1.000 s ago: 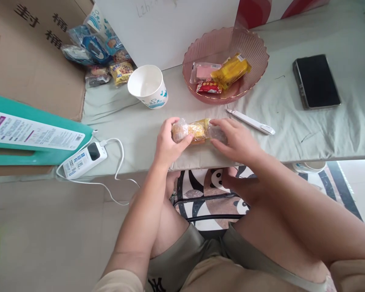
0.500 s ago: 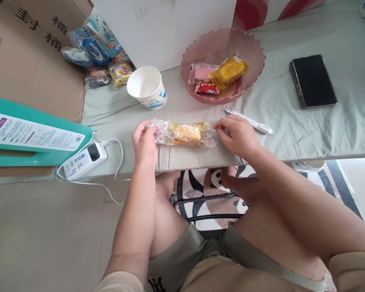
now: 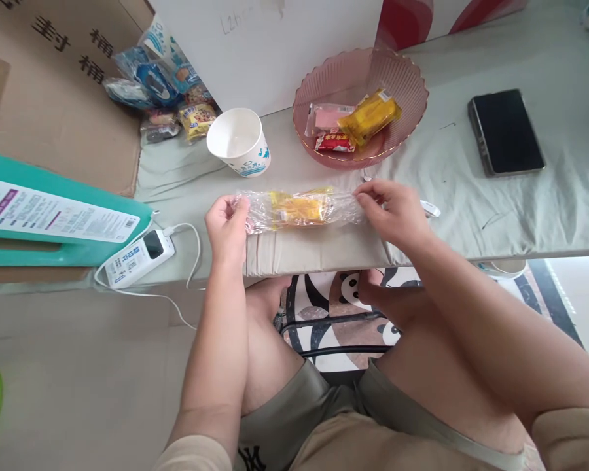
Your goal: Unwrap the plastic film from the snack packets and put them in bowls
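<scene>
Clear plastic wrap (image 3: 341,208) is bunched lengthwise around a yellow snack packet (image 3: 302,209) near the table's front edge. My left hand (image 3: 228,222) pinches the left end of the wrap, where a bit of pink shows through. At the other end, the thumb and fingers of my right hand (image 3: 390,208) are closed on the wrap, drawing it out straight. Behind my right hand lies a white utility knife (image 3: 430,209), mostly covered by it. A pink ribbed bowl (image 3: 319,75) just beyond contains a yellow packet (image 3: 370,118), a pink packet and a red one.
Left of the bowl stands a white paper cup (image 3: 239,144). Wrapped snacks (image 3: 160,88) pile up by a cardboard box (image 3: 69,118). A cabled white device (image 3: 140,258) sits beside a teal container (image 3: 69,209). A phone (image 3: 508,131) lies at right.
My right hand has taken hold of the wrap's right end. My left hand has shifted slightly left, and the wrap is now stretched longer. More of the knife is covered.
</scene>
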{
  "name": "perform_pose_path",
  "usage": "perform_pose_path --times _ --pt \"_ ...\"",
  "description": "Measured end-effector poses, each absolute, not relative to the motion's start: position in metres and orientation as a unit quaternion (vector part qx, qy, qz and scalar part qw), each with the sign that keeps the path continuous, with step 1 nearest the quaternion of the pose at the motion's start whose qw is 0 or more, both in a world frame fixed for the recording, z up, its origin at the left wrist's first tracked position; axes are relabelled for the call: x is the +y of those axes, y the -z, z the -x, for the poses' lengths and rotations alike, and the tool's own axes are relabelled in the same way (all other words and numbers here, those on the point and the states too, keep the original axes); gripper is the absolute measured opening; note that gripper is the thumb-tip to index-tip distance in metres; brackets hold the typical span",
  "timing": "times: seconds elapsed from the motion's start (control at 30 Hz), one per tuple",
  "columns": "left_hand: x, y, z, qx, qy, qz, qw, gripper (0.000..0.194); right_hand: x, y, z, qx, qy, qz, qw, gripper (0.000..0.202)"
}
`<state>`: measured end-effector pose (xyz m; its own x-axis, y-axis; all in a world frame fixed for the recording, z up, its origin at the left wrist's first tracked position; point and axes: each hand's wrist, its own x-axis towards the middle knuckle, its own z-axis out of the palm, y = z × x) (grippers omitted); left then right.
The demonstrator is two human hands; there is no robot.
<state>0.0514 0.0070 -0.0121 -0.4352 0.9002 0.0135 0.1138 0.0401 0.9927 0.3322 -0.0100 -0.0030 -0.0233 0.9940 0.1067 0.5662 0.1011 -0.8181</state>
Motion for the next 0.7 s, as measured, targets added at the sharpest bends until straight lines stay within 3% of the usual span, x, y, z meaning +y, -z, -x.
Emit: perform_pose_path --times 0.2,0.43,0.53,0.63,0.7 --pt "0.008 0.015 -0.05 0.65 -0.535 -0.414 0.344 0.025 -0.006 0.003 -0.352 -0.578 -0.288 0.654 0.394 0.018" --pt "0.009 0.021 -0.039 0.666 -0.528 -0.477 0.222 0.031 -0.006 0.005 -0.356 -0.627 -0.169 0.658 0.381 0.024" --pt "0.01 0.022 -0.037 0.656 -0.545 -0.481 0.203 0.021 -0.007 0.005 -0.352 -0.675 -0.152 0.614 0.381 0.027" --pt "0.011 0.024 -0.037 0.638 -0.551 -0.487 0.228 0.013 -0.006 0.009 -0.348 -0.729 -0.161 0.568 0.347 0.031" --pt "0.012 0.026 -0.037 0.637 -0.525 -0.496 0.268 0.015 -0.005 0.011 -0.346 -0.738 -0.176 0.564 0.327 0.021"
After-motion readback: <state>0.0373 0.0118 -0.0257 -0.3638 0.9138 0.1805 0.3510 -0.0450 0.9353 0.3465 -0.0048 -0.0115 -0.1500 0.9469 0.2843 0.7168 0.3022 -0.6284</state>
